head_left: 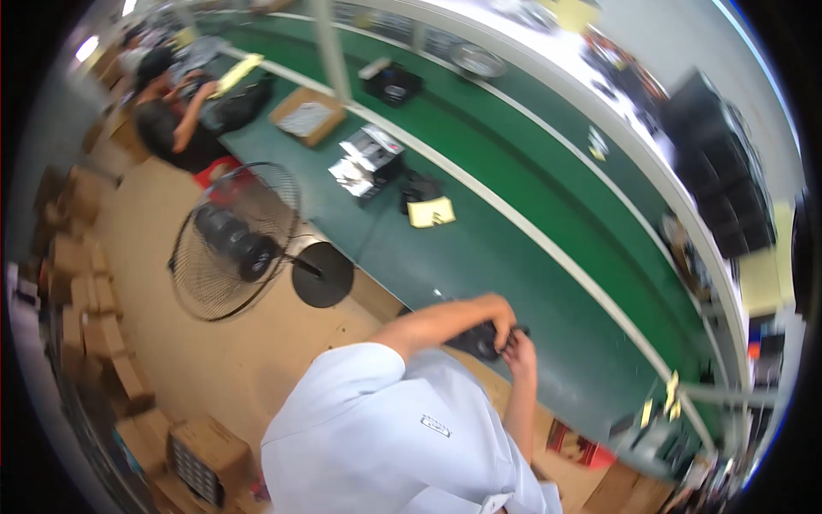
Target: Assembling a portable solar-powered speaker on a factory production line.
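A dark, rounded black object (476,342) is held close to my body at the near edge of the green worktable (522,283). My left hand (498,313) reaches across from the left, its fingers bent down over the object's right part. Against the same part, from the right, my right hand (521,351) has its fingers closed. The fingertips are blurred and partly hidden, and what kind of object it is does not show. On the table just beyond my left forearm lies a small shiny piece (441,295).
Farther along the table are a black item with yellow paper (431,212), a silver-and-black box (372,154) and an open carton (306,117). A green conveyor (514,201) runs behind a pale rail. Left stand a floor fan (235,240), a co-worker (171,120) and stacked cartons (210,458).
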Motion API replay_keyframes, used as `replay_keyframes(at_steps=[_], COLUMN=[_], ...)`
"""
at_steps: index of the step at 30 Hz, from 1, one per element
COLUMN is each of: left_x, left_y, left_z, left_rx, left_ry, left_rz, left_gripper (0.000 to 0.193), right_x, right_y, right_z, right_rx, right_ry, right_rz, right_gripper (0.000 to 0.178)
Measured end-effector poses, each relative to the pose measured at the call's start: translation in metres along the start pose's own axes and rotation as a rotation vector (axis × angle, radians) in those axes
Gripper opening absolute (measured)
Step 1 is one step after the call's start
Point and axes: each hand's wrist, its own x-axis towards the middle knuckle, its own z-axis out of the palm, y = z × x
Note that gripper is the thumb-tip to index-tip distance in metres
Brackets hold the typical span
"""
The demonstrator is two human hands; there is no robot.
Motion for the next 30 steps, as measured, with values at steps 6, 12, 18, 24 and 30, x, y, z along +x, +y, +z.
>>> replay_keyframes(at_steps=[6, 12, 18, 24, 30], left_x=[-0.005, -0.002, -0.009, -0.016, -0.013], left_y=[-0.029, -0.007, -0.002, 0.003, 0.003], left_z=[-0.032, 0.021, 0.064, 0.059, 0.068], left_rx=[0.168, 0.596, 0.747, 0.832, 0.746], left_ry=[0.239, 0.673, 0.739, 0.614, 0.753], left_rz=[-0.139, -0.106, -0.04, -0.028, 0.005], left_gripper=[0.075, 0.101, 0.115, 0.109, 0.094], right_x=[0.039, 0.03, -0.033, -0.028, -0.011], right_y=[0.018, 0.037, 0.022, 0.014, 0.027], right_z=[0.032, 0.012, 0.012, 0.005, 0.003], right_rx=[0.373, 0.39, -0.698, -1.158, -1.25], right_ry=[0.123, 0.29, 0.925, 0.49, 0.42], right_rz=[-0.015, 0.017, -0.938, -1.155, -1.111], right_gripper=[0.018, 0.016, 0.025, 0.024, 0.009])
